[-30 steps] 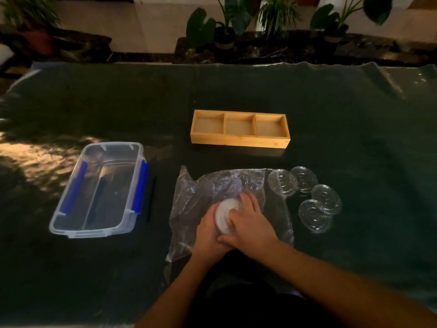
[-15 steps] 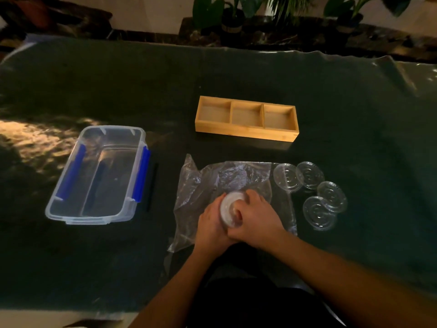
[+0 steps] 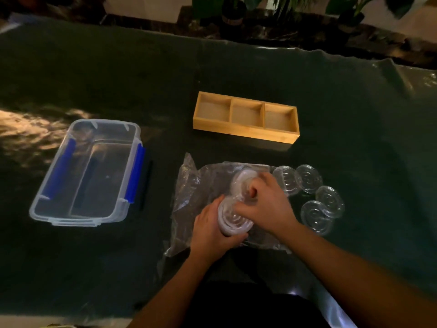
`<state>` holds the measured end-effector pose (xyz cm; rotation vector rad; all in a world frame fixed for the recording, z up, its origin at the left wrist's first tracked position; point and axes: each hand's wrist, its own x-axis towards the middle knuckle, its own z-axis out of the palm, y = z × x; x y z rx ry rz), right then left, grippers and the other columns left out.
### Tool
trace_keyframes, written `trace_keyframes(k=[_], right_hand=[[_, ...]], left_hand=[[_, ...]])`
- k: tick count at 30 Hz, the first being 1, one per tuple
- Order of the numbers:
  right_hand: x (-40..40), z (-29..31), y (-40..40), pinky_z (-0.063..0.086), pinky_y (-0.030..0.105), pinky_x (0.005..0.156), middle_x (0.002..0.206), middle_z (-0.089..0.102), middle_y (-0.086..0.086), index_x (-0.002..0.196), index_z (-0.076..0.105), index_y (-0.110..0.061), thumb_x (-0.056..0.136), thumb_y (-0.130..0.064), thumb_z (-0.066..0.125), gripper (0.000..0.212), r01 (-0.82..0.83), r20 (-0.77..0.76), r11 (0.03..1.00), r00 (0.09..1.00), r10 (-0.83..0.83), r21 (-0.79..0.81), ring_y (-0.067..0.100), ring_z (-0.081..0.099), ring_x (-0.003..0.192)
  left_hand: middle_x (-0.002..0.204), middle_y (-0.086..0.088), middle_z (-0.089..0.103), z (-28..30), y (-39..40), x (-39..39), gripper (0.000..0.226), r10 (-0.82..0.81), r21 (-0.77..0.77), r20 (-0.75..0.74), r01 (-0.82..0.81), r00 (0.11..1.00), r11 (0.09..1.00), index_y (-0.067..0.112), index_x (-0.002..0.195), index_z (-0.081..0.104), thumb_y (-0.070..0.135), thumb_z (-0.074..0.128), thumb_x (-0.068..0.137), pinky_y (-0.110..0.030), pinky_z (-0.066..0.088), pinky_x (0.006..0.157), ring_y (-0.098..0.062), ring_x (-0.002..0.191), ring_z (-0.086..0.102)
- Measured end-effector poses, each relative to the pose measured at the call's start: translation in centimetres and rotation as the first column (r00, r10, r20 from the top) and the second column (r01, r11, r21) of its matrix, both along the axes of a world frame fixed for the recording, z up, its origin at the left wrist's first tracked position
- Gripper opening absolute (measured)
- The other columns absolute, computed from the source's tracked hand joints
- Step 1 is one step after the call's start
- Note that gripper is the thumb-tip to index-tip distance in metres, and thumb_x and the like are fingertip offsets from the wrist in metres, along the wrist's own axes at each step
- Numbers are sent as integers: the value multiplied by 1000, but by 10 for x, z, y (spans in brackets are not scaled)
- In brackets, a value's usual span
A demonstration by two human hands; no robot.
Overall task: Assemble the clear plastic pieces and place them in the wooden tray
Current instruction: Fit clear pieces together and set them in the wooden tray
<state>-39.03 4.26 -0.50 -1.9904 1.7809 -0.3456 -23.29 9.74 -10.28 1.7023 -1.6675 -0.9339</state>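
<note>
My left hand (image 3: 210, 230) grips a stack of clear round plastic pieces (image 3: 233, 221) over a crumpled plastic bag (image 3: 198, 188). My right hand (image 3: 267, 204) holds a second clear plastic piece (image 3: 242, 179) just beyond the stack, pulled apart from it. Several loose clear round lids (image 3: 315, 194) lie on the cloth to the right of my hands. The wooden tray (image 3: 246, 132) with three compartments, all holding nothing, sits farther back in the middle.
A clear plastic box with blue clips (image 3: 87, 171) stands at the left, with a dark pen-like stick (image 3: 145, 183) beside it. A dark green cloth (image 3: 354, 129) covers the table. Potted plants (image 3: 233, 10) line the far edge.
The one stack held between both hands has come apart into two parts: my right hand has moved away with one, my left keeps the other. The camera has tilted downward.
</note>
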Motion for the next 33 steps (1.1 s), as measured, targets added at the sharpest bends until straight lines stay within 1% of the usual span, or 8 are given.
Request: trace_keyframes(k=[7, 10, 15, 22, 24, 26, 29, 33], right_hand=[[18, 14, -78, 45, 29, 84, 128, 43, -1, 85, 51, -25, 71, -41, 78, 35, -43, 9, 996, 999, 44, -79, 14, 49, 105], [33, 22, -128, 44, 33, 92, 137, 41, 3, 93, 51, -27, 72, -41, 78, 38, -89, -31, 992, 996, 86, -88, 21, 48, 116], [62, 23, -207, 42, 33, 86, 152, 27, 8, 120, 52, -24, 73, -45, 78, 58, -32, -63, 997, 998, 28, -70, 26, 50, 118], [89, -7, -273, 46, 38, 88, 142, 35, 11, 129, 46, -21, 73, -47, 76, 69, 64, 3, 995, 998, -64, -70, 30, 53, 114], [90, -26, -273, 43, 48, 100, 152, 28, 14, 138, 45, -18, 76, -56, 71, 77, 47, -135, 998, 990, -40, 52, 37, 43, 130], [85, -42, -266, 28, 59, 112, 161, 19, 12, 140, 48, -16, 79, -68, 60, 82, -33, -294, 988, 953, 77, 151, 39, 18, 146], [78, -44, -272, 18, 63, 114, 164, 12, 8, 140, 52, -20, 77, -77, 49, 85, -68, -316, 979, 940, 127, 192, 39, 2, 149], [74, -32, -276, 16, 63, 112, 166, -6, 5, 146, 41, -29, 80, -68, 52, 78, -77, -332, 941, 924, 191, 328, 43, -3, 148]], left_hand=[[148, 13, 46, -4, 3, -2, 108, 8, -25, 35, -8, 999, 1000, 36, 148, 29, 74, 75, 57, -35, 31, 114, -3, 135, 39], [150, 18, 40, -7, 3, -1, 108, -7, -22, 43, 8, 999, 1000, 37, 149, 26, 75, 73, 59, -27, 23, 112, 5, 134, 30], [146, 24, 36, -10, 4, -1, 110, -13, -26, 42, 14, 999, 1000, 43, 150, 16, 76, 72, 62, -27, 21, 111, 6, 134, 30], [152, 19, 38, -12, 3, -3, 106, -17, 10, 39, 16, 999, 1000, 44, 150, 17, 80, 68, 64, -20, 12, 113, 11, 137, 23], [151, 16, 41, -11, 3, -4, 105, -18, -5, 43, 18, 999, 1000, 39, 150, 24, 78, 69, 64, -25, 21, 114, 3, 138, 32], [151, 12, 44, -11, 4, -5, 104, -15, -18, 55, 16, 998, 1000, 30, 149, 32, 76, 71, 64, -32, 29, 114, -4, 137, 40], [150, 10, 45, -10, 4, -4, 103, -7, -37, 62, 10, 998, 999, 25, 148, 37, 75, 72, 64, -35, 32, 113, -6, 137, 41], [151, 12, 43, -6, 4, -5, 103, -1, -39, 83, 4, 997, 999, 27, 148, 34, 78, 69, 65, -31, 26, 113, 1, 136, 34]])
